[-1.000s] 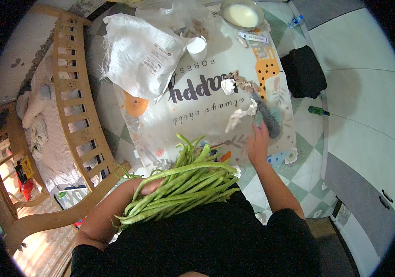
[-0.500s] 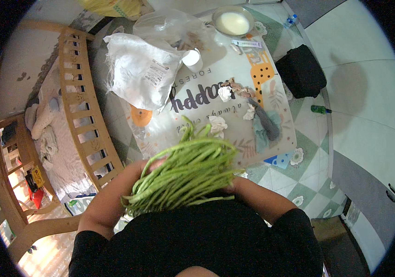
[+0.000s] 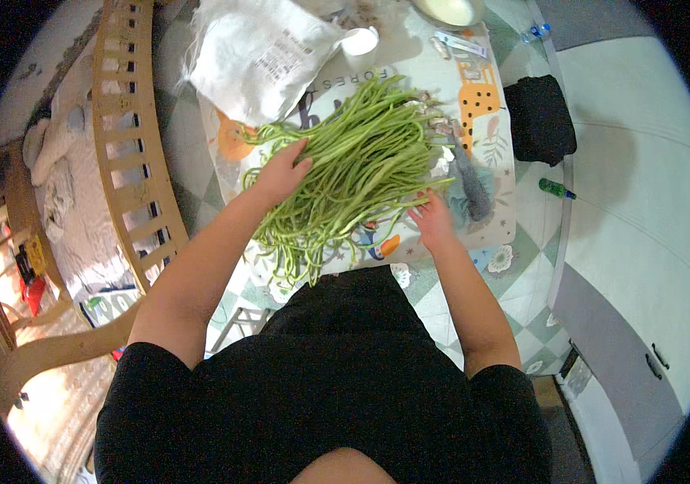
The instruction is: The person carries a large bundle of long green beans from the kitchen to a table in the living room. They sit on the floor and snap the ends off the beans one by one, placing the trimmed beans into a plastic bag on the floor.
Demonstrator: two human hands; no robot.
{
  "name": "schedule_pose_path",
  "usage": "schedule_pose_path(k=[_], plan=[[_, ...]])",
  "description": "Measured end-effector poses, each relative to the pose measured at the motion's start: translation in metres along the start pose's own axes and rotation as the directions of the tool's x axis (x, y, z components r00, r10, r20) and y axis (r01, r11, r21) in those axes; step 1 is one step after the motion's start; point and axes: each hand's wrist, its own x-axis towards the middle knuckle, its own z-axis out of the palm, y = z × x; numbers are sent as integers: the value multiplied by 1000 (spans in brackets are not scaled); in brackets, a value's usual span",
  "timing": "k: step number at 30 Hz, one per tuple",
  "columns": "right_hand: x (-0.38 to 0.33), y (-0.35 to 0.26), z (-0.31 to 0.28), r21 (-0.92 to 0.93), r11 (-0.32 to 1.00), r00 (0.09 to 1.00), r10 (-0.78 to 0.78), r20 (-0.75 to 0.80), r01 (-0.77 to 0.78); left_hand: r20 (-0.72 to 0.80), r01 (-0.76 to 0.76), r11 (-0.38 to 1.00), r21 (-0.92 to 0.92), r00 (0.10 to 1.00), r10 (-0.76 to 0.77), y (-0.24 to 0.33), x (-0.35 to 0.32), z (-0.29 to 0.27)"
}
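A big loose heap of long green beans (image 3: 361,161) lies spread over the printed table cover (image 3: 500,230) in front of me. My left hand (image 3: 284,171) rests on the heap's left side, thumb and fingers apart, not gripping the beans. At the lower right edge, my right hand (image 3: 434,221) has its fingers spread and touches or nearly touches the bean ends. Just right of the beans lie a grey-blue cloth (image 3: 470,189) and a crumpled white tissue (image 3: 443,163), partly covered by the bean tips.
Behind the beans are a white woven sack (image 3: 260,60), a white cup (image 3: 359,48) and a bowl of pale liquid (image 3: 450,10). A wooden bed rail (image 3: 129,153) stands on the left. A black box-like thing (image 3: 540,121) and a green bottle (image 3: 556,189) are on the right.
The beans, held in a bundle against my body before, now lie spread out on the table. Both hands have moved forward and let go of the bundle. The view has shifted.
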Motion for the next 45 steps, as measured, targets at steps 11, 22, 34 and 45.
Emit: schedule_pose_path(k=[11, 22, 34, 45], plan=[[-9, 35, -19, -41, 985, 969, -172, -177, 167, -524, -10, 971, -240, 843, -121, -63, -171, -15], [-70, 120, 11, -811, 550, 976, -41, 214, 201, 4, 652, 511, -560, 619, -785, -212, -474, 152], [-138, 237, 7, -926, -5, 823, 461, 332, 377, 222, 688, 238, -686, 509, -831, -274, -575, 331], [-29, 287, -99, -856, -361, 810, 576, 108, 371, 368, 958, 96, -269, 194, -909, -420, -549, 496]])
